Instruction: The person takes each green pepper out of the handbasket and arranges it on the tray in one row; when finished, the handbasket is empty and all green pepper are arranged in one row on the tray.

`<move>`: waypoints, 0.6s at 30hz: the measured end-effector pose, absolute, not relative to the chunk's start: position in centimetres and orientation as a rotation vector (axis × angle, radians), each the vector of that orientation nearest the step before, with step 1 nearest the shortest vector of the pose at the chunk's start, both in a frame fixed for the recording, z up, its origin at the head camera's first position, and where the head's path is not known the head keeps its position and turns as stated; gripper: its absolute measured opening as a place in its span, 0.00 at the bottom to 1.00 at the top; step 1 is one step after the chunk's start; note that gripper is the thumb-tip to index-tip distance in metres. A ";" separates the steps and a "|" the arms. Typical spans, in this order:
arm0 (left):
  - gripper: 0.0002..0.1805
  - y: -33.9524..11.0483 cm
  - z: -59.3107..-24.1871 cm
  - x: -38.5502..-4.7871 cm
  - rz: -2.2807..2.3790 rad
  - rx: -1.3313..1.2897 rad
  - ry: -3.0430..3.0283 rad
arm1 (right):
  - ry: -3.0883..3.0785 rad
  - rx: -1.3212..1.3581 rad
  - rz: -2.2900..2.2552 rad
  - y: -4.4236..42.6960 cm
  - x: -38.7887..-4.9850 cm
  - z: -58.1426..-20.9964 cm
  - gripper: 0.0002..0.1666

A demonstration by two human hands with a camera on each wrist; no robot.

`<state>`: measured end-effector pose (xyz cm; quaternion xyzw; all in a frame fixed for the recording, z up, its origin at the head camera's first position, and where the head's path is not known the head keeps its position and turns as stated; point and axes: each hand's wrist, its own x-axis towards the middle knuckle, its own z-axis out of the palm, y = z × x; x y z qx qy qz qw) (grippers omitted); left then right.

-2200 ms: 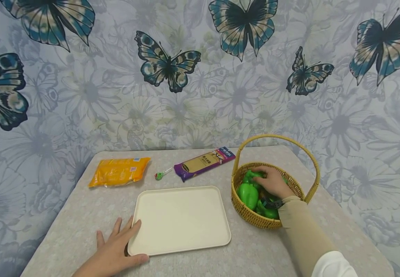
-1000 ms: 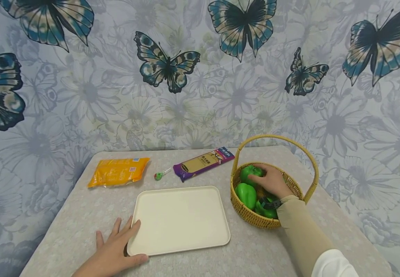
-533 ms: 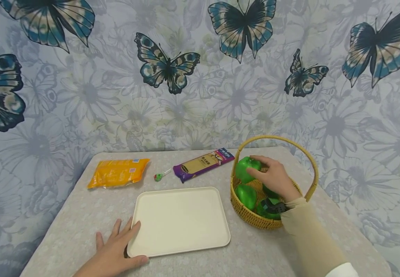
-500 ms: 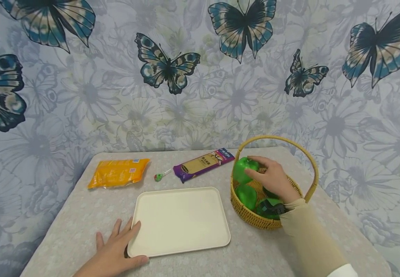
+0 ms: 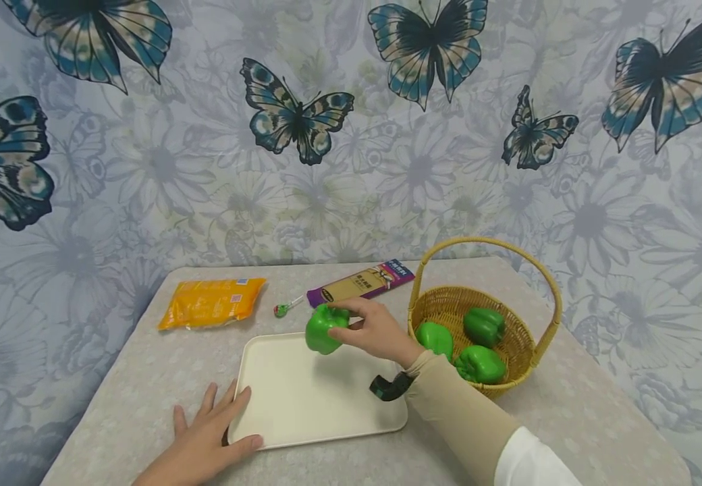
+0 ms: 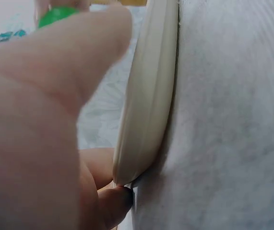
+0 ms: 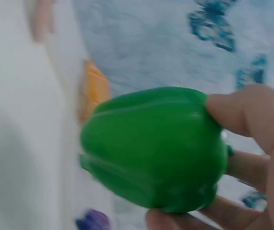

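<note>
My right hand holds a green bell pepper between thumb and fingers, above the far half of a cream tray. In the right wrist view that bell pepper fills the middle, thumb on one side and fingers on the other. My left hand lies at the tray's near left corner, its fingers spread along the left edge and the thumb by the near edge. The left wrist view shows fingertips touching the tray's rim. A wicker basket on the right contains three more green peppers.
Behind the tray lie an orange packet, a lollipop and a purple packet, the last partly hidden by the right hand. The basket's tall handle arches up. A butterfly-patterned wall covering stands behind the table.
My right hand has lifted one bell pepper out of the basket and carried it left to above the tray. The left hand stays in place at the tray's corner.
</note>
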<state>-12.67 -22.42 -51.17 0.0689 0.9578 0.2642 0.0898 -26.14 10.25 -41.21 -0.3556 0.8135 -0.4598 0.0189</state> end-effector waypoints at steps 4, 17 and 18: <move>0.57 -22.3 -51.3 -12.5 0.790 0.223 2.868 | 2.461 -1.115 -1.411 6.3 -26.8 -43.1 0.30; 0.55 -22.4 -51.1 -12.4 0.804 0.235 2.881 | 2.537 -1.194 -1.077 -1.8 -28.7 -44.2 0.28; 0.55 -22.5 -51.1 -12.4 0.808 0.234 2.877 | 2.543 -1.186 -1.055 -2.1 -28.7 -44.4 0.28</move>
